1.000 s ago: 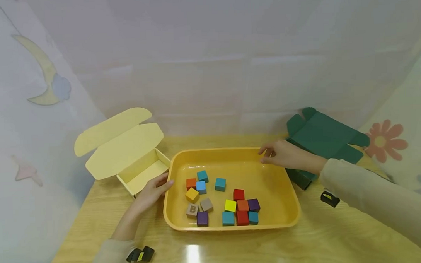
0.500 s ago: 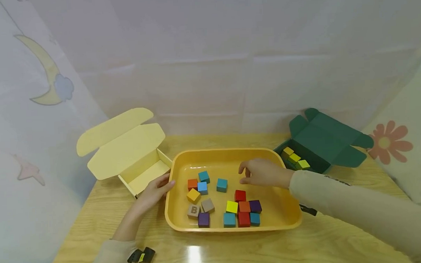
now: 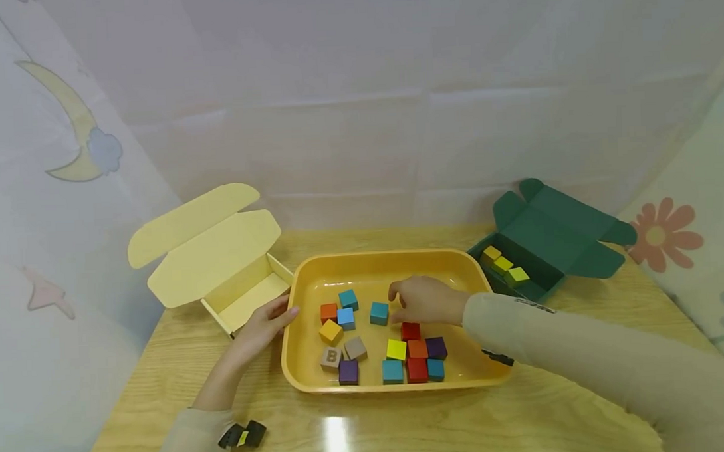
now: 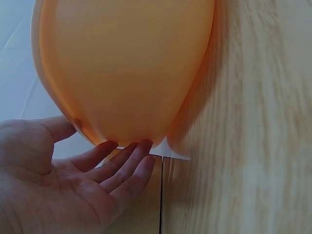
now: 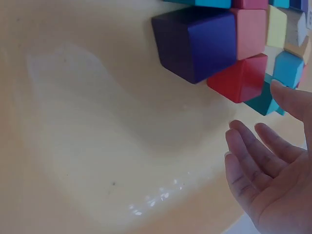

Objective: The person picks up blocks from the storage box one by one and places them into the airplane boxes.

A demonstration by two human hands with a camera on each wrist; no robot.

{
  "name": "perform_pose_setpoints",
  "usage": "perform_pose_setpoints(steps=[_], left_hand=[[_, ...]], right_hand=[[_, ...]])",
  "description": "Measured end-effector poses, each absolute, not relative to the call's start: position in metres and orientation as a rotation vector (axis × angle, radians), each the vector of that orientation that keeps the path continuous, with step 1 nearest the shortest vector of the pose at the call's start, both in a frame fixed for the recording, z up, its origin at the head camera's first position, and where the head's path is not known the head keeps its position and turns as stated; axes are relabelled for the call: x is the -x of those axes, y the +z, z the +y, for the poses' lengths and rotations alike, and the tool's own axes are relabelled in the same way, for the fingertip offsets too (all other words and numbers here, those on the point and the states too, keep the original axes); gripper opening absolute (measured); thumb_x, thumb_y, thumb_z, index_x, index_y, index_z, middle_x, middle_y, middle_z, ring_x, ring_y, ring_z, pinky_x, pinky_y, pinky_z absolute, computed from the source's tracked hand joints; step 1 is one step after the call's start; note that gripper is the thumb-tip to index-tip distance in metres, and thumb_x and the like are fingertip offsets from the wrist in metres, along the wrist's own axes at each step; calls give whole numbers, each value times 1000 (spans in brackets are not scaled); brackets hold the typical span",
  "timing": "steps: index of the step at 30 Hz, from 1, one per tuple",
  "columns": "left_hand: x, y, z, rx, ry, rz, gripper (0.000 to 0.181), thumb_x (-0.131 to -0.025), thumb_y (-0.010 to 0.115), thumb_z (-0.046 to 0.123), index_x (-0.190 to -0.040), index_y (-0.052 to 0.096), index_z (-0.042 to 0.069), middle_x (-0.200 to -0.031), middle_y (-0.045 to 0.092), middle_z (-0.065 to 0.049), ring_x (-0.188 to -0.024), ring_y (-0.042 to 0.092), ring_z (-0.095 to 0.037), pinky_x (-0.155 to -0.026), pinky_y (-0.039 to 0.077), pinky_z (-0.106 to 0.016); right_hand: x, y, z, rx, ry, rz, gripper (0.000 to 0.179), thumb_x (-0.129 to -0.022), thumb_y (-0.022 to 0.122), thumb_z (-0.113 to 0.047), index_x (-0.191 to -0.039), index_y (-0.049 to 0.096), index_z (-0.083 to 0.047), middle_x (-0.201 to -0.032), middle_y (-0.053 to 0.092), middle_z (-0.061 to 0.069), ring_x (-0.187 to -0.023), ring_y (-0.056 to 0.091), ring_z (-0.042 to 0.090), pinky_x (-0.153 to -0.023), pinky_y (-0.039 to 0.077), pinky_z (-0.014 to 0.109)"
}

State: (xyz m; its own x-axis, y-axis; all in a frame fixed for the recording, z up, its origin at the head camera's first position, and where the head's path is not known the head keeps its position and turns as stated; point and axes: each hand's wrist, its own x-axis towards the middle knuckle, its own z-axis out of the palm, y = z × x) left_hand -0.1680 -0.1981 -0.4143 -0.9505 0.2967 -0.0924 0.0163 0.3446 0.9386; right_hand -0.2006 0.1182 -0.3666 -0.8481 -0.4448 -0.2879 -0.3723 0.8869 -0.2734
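Note:
A yellow plastic tray (image 3: pixel 459 276) lies on the wooden table, with several coloured wooden cubes inside. My left hand (image 3: pixel 264 332) grips its left rim, thumb over the edge; in the left wrist view the fingers touch the outer wall. Over the tray, my right hand (image 3: pixel 427 300) holds nothing, thumb and fingers spread apart right beside a teal cube (image 3: pixel 379 313). Just below that hand is a red cube (image 3: pixel 410 331), bordering a cluster with a yellow cube (image 3: pixel 396 350) and a purple cube (image 5: pixel 200 44). Farther left lie an orange-yellow cube (image 3: pixel 331 332) and a plain wooden cube (image 3: pixel 355 348).
An open pale yellow box (image 3: pixel 216 258) stands behind the tray at left, touching close to my left hand. Behind right, an open dark green box (image 3: pixel 560 236) contains yellow cubes (image 3: pixel 502 265). A patterned cloth (image 3: pixel 358 120) hangs behind the table.
My right hand has moved left and down from beside the green box to the teal cube, uncovering the yellow cubes in that box. The left hand stays on the rim.

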Motion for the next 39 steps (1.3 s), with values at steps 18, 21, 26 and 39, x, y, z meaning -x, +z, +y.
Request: perform_pose_setpoints(steps=[18,21,26,39], left_hand=[[168,-414,-199,-304,1687,2344,51,-106,49,21,-147,39,-6,-146,44,-28,-124,53,-39,-96,50,-45],[168,-416,-198,-265,1681,2347,51,-106,50,23,-147,40,-5,-147,43,-27,-127,51,-39,-98,48,-45],[166,-419,-196,-248,1706,2326,52,-105,51,24,-147,40,-6,-146,44,-28,-125,52,-37,-97,49,-42],[167,-420,-198,-284,1726,2331,50,-106,49,21,-147,40,-6,-144,46,-28,-123,54,-38,-96,51,-43]], right_hand=[[197,-383,109,636,-234,2768,39,-83,81,-36,-110,71,-9,-90,69,-4,-73,55,13,-78,53,32],[197,-384,107,641,-232,2765,39,-84,80,-37,-109,71,-9,-86,67,-5,-72,55,13,-77,53,31],[197,-386,105,641,-223,2748,35,-85,79,-35,-107,70,-9,-79,63,-7,-71,55,13,-74,51,29],[196,-381,114,605,-334,2779,33,-87,77,-31,-109,69,-8,-72,58,-5,-65,53,14,-65,49,28]])
